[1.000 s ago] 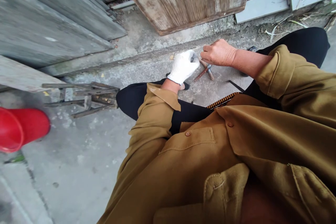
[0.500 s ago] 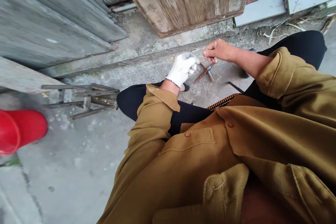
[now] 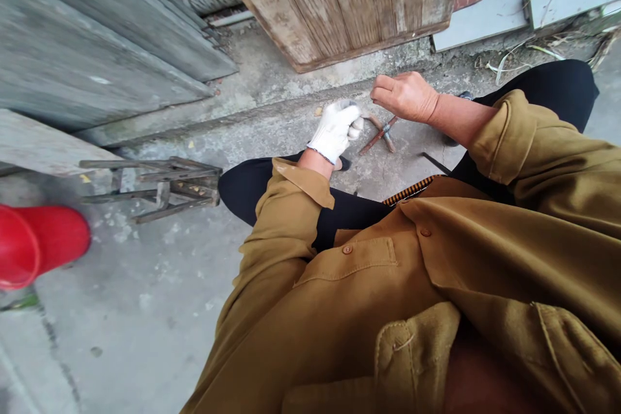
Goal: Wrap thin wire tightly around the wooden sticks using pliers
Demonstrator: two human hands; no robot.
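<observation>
My left hand (image 3: 337, 128), in a white knit glove, is closed with its fingers curled inward. What it may hold is too small or hidden to make out. Just right of the glove, two rusty rods (image 3: 380, 134) cross in an X, with grey wire wrapped around the crossing. The upper left end of one rod comes close to the gloved fingers; whether they touch it I cannot tell. Above the crossing is my bare right hand (image 3: 405, 96), its back turned up and its fingers folded. Anything within those fingers is hidden.
A dark thin bar (image 3: 435, 163) lies near my right leg. Wooden panels (image 3: 339, 0) lean at the top, with white tile pieces (image 3: 485, 13) to their right. At the left stand a small wooden stool (image 3: 160, 184) and a red bucket (image 3: 61, 239).
My right hand has turned over, so its knuckles now face up and its fingertips no longer show. My left hand has curled slightly more and stays in nearly the same place.
</observation>
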